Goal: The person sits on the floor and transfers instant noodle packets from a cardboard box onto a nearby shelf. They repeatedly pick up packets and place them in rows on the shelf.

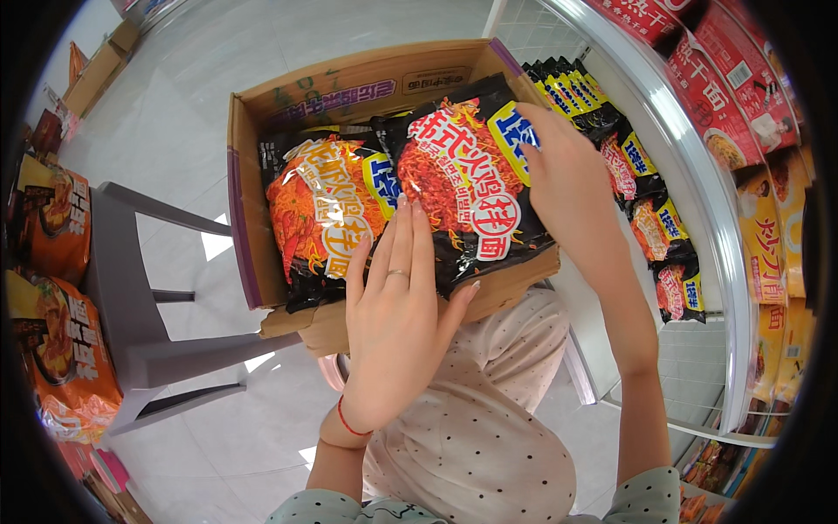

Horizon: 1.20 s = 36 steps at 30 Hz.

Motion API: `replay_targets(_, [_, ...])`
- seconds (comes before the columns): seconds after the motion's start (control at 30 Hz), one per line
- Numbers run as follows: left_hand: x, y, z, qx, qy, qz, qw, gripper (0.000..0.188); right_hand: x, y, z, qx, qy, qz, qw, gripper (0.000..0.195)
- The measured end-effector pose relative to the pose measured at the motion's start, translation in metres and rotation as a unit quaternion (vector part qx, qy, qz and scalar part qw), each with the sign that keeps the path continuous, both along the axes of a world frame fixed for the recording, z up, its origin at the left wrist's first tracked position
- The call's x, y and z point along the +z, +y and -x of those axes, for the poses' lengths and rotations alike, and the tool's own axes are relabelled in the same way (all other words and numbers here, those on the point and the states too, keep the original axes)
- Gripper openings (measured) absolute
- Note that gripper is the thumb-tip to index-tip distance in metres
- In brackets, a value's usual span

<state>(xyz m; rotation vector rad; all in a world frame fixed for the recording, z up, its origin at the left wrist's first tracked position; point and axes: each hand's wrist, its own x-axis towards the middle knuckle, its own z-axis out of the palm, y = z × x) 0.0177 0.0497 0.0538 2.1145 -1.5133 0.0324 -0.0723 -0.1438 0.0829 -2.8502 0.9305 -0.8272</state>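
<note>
An open cardboard box [239, 216] stands in front of me with black packs of instant noodles in it. My right hand [563, 170] grips the upper right edge of one black noodle pack [452, 177], its thumb on the yellow and blue panel. This pack lies tilted over the box's right part. My left hand [396, 295] lies flat with its fingers together, fingertips at the seam between that pack and a second noodle pack [327, 203] on the left. What lies beneath the two packs is mostly hidden.
On my right, a white metal shelf [694, 150] holds a row of similar black packs [648, 229], with red and yellow packs [727, 98] above. A grey plastic stool [124, 262] stands at left beside orange noodle packs [65, 347]. A cardboard carton [98, 78] lies at far left.
</note>
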Motion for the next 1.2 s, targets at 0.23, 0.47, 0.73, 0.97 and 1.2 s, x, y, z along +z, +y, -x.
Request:
replay_targets(0.23, [-0.002,-0.015,-0.002,0.038,-0.048,-0.013,0.998,0.077,-0.013,0.020,0.002,0.015,0.048,0.069,0.996,0.030])
replay_targets(0.47, [-0.003,-0.022,-0.003,0.041,-0.094,-0.011,0.995,0.070,-0.044,0.015,0.005,0.052,0.138,0.036,0.988,0.050])
replay_targets(0.73, [0.000,-0.017,-0.005,0.020,-0.082,-0.014,0.996,0.063,-0.046,0.021,-0.003,-0.002,0.216,0.082,0.973,0.042])
replay_targets(0.97, [0.012,-0.014,-0.002,-0.250,0.250,0.237,0.905,0.044,-0.033,0.040,0.050,0.270,-0.091,-0.141,0.948,0.031])
replay_targets(1.2, [0.035,0.000,-0.006,-0.568,0.614,0.322,0.444,0.059,-0.052,0.062,0.153,0.065,-0.148,-0.181,0.970,0.031])
